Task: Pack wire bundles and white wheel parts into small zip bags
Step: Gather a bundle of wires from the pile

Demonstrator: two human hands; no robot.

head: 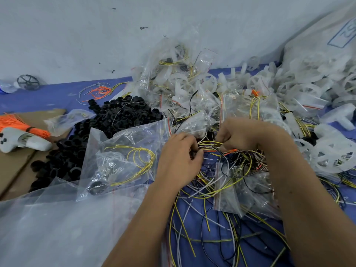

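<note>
Both hands sit close together over a tangle of thin yellow, white & black wires (217,191) spread on the blue cloth surface (194,207). Left hand (178,158) has fingers curled, pinching a few strands from the tangle at its fingertips; right hand (238,134) is curled too, gripping the same looped strands (211,144) just across from the left. Just below the right hand lies a small clear zip bag w/ red seal strip (229,191), wires inside, resting on the tangle. Left of the left hand: a larger clear plastic bag holding yellow wire loops (123,162), and past it a heap of black plastic rings (115,120). Beyond & right of the right hand, a pile of translucent white spoked wheel parts (312,87), well apart from both hands.
</note>
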